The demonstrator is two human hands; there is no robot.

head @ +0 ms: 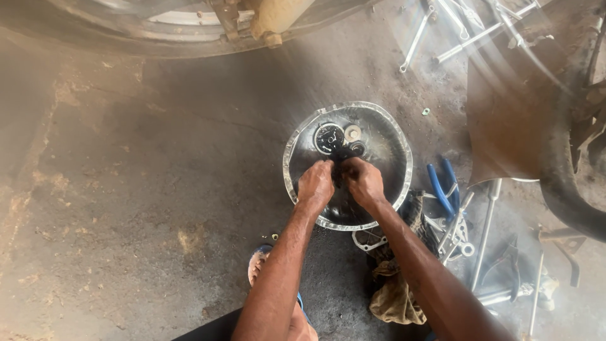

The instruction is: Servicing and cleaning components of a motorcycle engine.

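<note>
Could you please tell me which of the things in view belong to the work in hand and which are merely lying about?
In hand: left hand, right hand, metal basin, the small dark part between the hands, round parts inside the basin.

Lying about: blue-handled pliers, wrenches, rag, tyre.

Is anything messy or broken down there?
Nothing looks broken. Both hands, left hand and right hand, work over a dented metal pan holding small round parts. The mess: wrenches, blue-handled pliers and a dirty rag lie scattered over the grimy floor.
</note>
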